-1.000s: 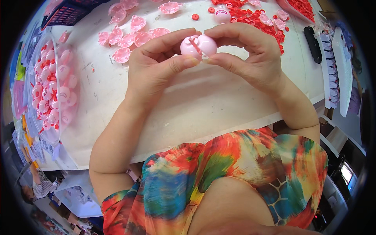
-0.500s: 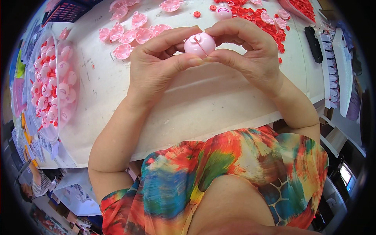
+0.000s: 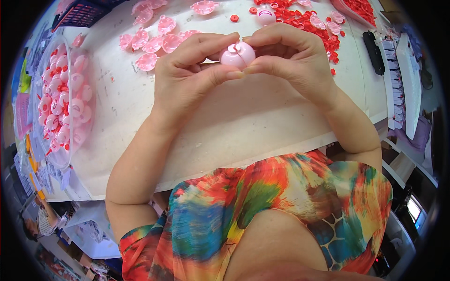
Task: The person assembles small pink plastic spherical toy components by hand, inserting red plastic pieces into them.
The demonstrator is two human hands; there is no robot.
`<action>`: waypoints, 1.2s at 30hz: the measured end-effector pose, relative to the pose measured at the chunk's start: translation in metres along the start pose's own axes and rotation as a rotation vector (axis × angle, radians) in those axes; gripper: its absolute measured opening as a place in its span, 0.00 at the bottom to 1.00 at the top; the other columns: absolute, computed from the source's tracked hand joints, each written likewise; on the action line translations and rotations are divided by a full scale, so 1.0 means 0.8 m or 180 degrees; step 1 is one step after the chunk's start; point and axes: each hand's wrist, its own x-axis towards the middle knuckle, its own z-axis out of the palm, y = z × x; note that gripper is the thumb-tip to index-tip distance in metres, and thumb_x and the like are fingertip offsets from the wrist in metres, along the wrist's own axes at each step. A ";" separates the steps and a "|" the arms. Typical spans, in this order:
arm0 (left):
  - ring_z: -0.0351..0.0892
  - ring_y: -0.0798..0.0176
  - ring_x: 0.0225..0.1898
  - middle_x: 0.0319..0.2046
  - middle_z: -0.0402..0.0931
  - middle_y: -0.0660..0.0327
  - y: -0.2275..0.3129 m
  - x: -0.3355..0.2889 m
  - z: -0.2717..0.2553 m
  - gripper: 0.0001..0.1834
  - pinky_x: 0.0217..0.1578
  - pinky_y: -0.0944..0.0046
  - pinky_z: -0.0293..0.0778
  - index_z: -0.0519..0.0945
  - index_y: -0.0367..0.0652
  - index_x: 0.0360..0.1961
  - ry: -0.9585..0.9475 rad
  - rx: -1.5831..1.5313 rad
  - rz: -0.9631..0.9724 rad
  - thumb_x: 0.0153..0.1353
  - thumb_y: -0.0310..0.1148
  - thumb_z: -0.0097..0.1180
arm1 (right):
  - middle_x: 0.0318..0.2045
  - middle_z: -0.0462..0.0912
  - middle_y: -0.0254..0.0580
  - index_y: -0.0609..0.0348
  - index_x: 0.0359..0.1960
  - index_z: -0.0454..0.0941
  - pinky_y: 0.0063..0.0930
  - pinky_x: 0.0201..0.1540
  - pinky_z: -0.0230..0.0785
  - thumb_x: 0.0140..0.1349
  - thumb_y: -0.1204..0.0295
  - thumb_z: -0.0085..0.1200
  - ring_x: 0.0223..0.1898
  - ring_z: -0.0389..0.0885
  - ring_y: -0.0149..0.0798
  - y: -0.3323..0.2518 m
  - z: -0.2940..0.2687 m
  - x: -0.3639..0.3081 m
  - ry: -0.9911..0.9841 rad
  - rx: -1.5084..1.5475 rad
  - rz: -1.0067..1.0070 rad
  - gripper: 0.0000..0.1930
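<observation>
Between my two hands is a round pink plastic ball [image 3: 236, 57], held above the table. A seam runs down its face, and a small raised neck with a bit of red sits at its top. My left hand [image 3: 190, 70] grips its left side with thumb and forefinger. On the other side, my right hand [image 3: 290, 58] pinches it the same way, and both thumb tips meet at the ball's lower edge. Pink half shells [image 3: 153, 44] lie beyond my left hand. Past my right hand are a finished-looking pink ball [image 3: 266, 17] and a heap of small red parts [image 3: 300, 19].
A clear tub [image 3: 70, 100] full of pink balls with red pieces stands at the left. Behind it is a dark blue basket [image 3: 79, 16]. A black oblong object [image 3: 373, 53] lies near the right table edge. A person [image 3: 46, 220] is at the lower left.
The seam between the ball's halves looks narrower, and the red inside it shows less. Both hands stay nearly in place around the ball.
</observation>
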 end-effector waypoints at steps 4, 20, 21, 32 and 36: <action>0.71 0.66 0.42 0.42 0.70 0.59 0.005 -0.003 -0.001 0.23 0.41 0.70 0.71 0.73 0.34 0.44 -0.0030 -0.0010 -0.0278 0.43 0.21 0.61 | 0.32 0.79 0.41 0.68 0.35 0.75 0.19 0.38 0.73 0.48 0.81 0.56 0.36 0.78 0.31 -0.002 0.000 0.000 0.0021 0.0015 -0.0080 0.10; 0.74 0.68 0.36 0.36 0.74 0.58 0.013 0.002 0.008 0.23 0.38 0.70 0.71 0.72 0.33 0.44 0.0256 -0.0434 -0.0600 0.43 0.20 0.60 | 0.28 0.80 0.38 0.66 0.31 0.77 0.14 0.33 0.69 0.48 0.77 0.58 0.31 0.78 0.27 -0.005 0.003 0.003 0.0331 -0.0119 0.0280 0.08; 0.75 0.67 0.36 0.36 0.74 0.58 0.014 0.003 0.007 0.23 0.39 0.69 0.71 0.71 0.32 0.44 0.0332 -0.0457 -0.0872 0.43 0.21 0.59 | 0.27 0.80 0.38 0.66 0.30 0.78 0.14 0.33 0.69 0.48 0.77 0.58 0.30 0.78 0.26 -0.003 0.001 0.005 0.0239 -0.0121 0.0293 0.07; 0.71 0.61 0.46 0.45 0.70 0.56 0.014 -0.016 0.017 0.22 0.46 0.63 0.72 0.65 0.36 0.51 0.0233 -0.1110 -0.1215 0.55 0.29 0.52 | 0.25 0.80 0.35 0.63 0.28 0.79 0.16 0.27 0.66 0.44 0.77 0.60 0.26 0.75 0.25 -0.004 -0.001 -0.004 0.0196 -0.0502 -0.0407 0.07; 0.72 0.62 0.45 0.44 0.70 0.55 0.007 -0.010 0.010 0.24 0.45 0.63 0.72 0.64 0.35 0.52 -0.0052 -0.0717 -0.0867 0.55 0.30 0.53 | 0.25 0.79 0.34 0.58 0.29 0.80 0.17 0.25 0.64 0.43 0.78 0.61 0.26 0.74 0.26 0.003 -0.004 -0.002 0.0266 -0.1251 -0.1214 0.09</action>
